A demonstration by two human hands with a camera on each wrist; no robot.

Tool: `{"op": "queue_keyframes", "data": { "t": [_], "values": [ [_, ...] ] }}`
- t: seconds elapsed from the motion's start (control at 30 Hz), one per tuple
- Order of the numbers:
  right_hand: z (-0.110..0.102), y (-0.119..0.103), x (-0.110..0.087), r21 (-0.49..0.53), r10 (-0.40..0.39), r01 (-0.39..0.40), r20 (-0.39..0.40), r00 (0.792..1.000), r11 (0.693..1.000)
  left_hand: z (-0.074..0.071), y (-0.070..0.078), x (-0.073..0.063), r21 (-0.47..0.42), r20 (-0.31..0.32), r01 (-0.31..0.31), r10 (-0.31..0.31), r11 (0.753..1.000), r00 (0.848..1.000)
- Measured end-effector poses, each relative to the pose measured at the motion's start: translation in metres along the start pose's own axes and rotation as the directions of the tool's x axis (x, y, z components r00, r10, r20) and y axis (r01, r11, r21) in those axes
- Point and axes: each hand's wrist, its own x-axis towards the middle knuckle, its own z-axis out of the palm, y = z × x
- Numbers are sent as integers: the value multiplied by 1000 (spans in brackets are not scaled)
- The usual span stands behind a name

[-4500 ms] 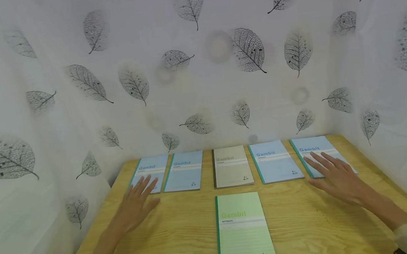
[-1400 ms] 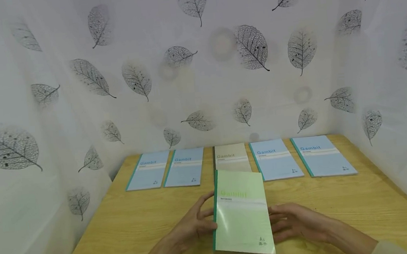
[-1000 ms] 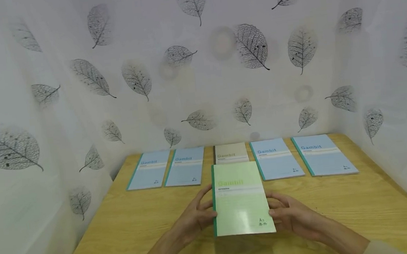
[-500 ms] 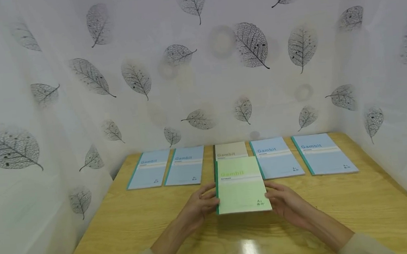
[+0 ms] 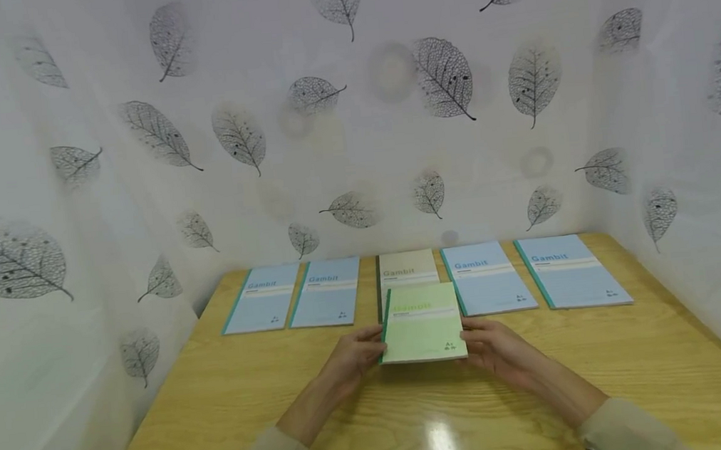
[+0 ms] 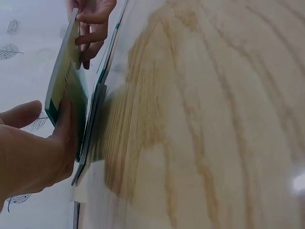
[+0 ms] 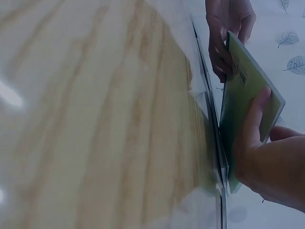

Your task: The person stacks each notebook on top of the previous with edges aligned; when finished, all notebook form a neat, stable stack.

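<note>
A green notebook [image 5: 422, 327] with a darker green spine is held level between my two hands, its near edge raised off the table. My left hand [image 5: 348, 357] grips the spine side, thumb on the cover and fingers underneath. On the opposite side my right hand [image 5: 499, 350] pinches the edge the same way. Beneath the green notebook's far part lies a beige notebook [image 5: 407, 264] with a dark spine, partly covered from view. Both wrist views show the green notebook [image 6: 66, 71] tilted, close above the notebook under it, with fingers [image 7: 252, 119] spread along its underside.
Two blue notebooks, the far-left one [image 5: 263, 301] and its neighbour [image 5: 327, 296], lie left of the beige one. Two more blue notebooks [image 5: 490, 281], [image 5: 574, 274] lie to its right. The wooden table [image 5: 222, 408] meets a leaf-print curtain [image 5: 354, 147] behind.
The green notebook lay flat at the table's front while both hands rested near the outer blue notebooks. Both hands took hold, lifted it and carried it forward; lately it has lowered over the beige notebook.
</note>
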Motion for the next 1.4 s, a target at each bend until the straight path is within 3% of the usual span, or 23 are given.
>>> {"op": "queue_keyframes", "data": {
  "t": [0.2,0.37,0.53,0.77,1.03,1.4],
  "values": [
    [6,-5,10,-155,-30,-1,-199,980,988,4,6,15,57,-50,15,-12,998,999],
    [8,-12,21,-180,-49,-1,-270,962,984,9,12,25,104,-117,22,-10,994,993],
    [9,-17,31,-160,-26,-26,-316,948,987,14,16,31,127,-172,39,-17,991,985],
    [8,-21,46,-152,-22,-39,-381,924,988,16,23,39,135,-195,16,11,991,981],
    [12,-22,61,-193,-34,-52,-416,909,980,15,30,52,120,-267,51,-17,992,963],
    [17,-23,77,-240,-60,-60,-463,884,969,16,32,73,90,-297,29,0,995,955]
  ]
}}
